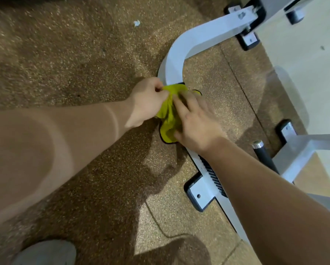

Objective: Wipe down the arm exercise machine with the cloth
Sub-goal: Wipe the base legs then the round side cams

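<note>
The white metal base frame (179,54) of the arm exercise machine curves along the floor from the upper right down to the lower right. A yellow-green cloth (169,113) with a dark hem lies bunched on the frame at its bend. My left hand (147,100) pinches the cloth's upper edge with curled fingers. My right hand (196,119) lies flat on the cloth with spread fingers, pressing it against the frame. The frame under the cloth is hidden.
Speckled brown rubber flooring (74,64) spreads to the left. Black-edged foot plates (198,194) bolt the frame down. A black bar with a chrome cap (261,152) stands at the right. A small white scrap (137,23) lies on the floor. My shoe (45,253) shows at the bottom.
</note>
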